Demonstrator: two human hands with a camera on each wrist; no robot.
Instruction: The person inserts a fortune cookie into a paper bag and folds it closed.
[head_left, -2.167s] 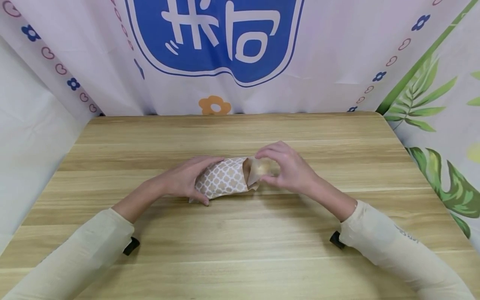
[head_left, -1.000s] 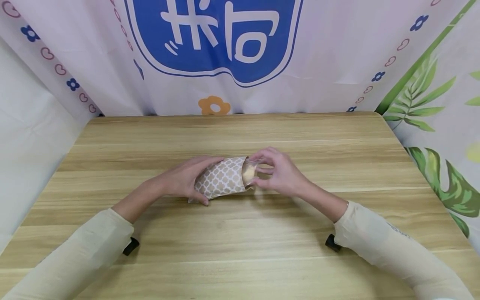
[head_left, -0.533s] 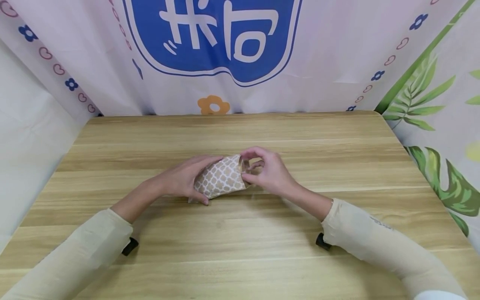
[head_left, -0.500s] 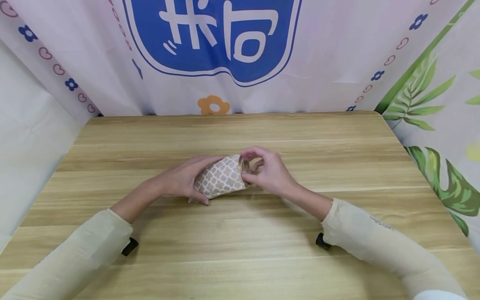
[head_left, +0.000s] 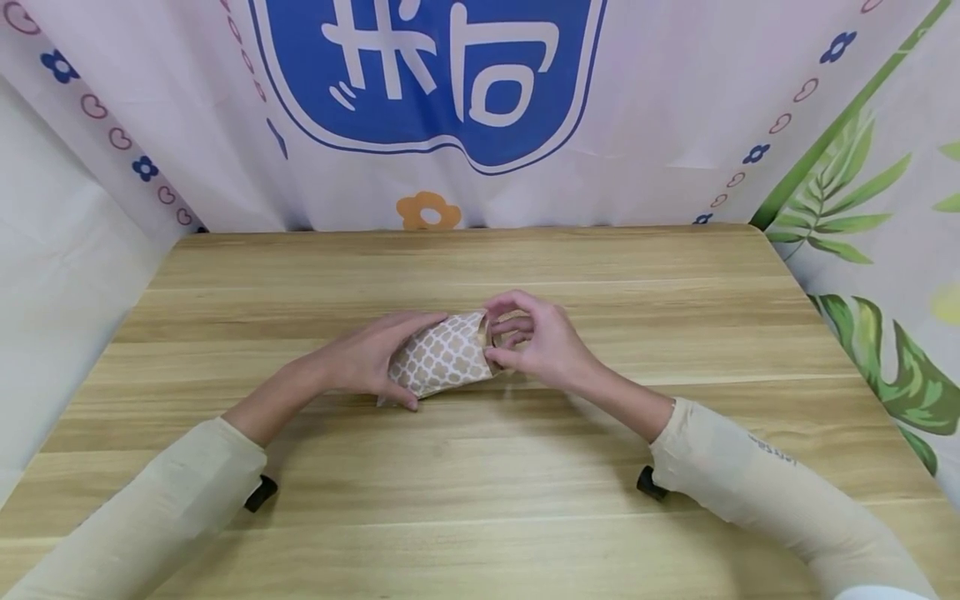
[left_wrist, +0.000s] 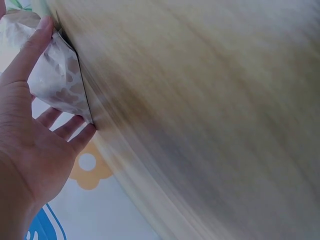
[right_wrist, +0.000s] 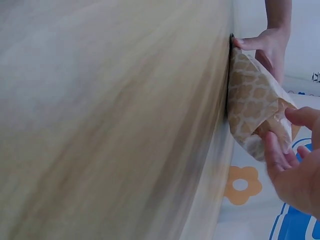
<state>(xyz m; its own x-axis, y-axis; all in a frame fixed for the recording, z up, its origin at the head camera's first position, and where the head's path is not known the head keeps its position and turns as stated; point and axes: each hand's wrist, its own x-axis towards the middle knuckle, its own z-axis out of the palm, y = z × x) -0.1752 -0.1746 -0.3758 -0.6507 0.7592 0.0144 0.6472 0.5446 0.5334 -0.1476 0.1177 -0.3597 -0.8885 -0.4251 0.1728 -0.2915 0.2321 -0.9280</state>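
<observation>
A tan paper bag [head_left: 441, 357] with a white lattice print lies on its side on the table, its mouth to the right. My left hand [head_left: 375, 354] holds its closed end, thumb on the near side and fingers on the far side; the left wrist view shows this thumb [left_wrist: 30, 52] along the bag. My right hand [head_left: 543, 342] is at the bag's mouth [right_wrist: 272, 127], forefinger on the far rim and thumb on the near rim, other fingers bent at the opening. A pale edge shows just inside the mouth; the rest of the contents is hidden.
The wooden table [head_left: 465, 483] extends on all sides of the bag. Behind its far edge hangs a white curtain [head_left: 637, 167] with a blue emblem and flowers. A leaf-printed cloth [head_left: 840, 217] hangs at the right.
A pale item in clear plastic, earlier in my right hand outside the bag, has gone into its mouth. My right hand moved left with it, then slightly back right. The left hand stayed put.
</observation>
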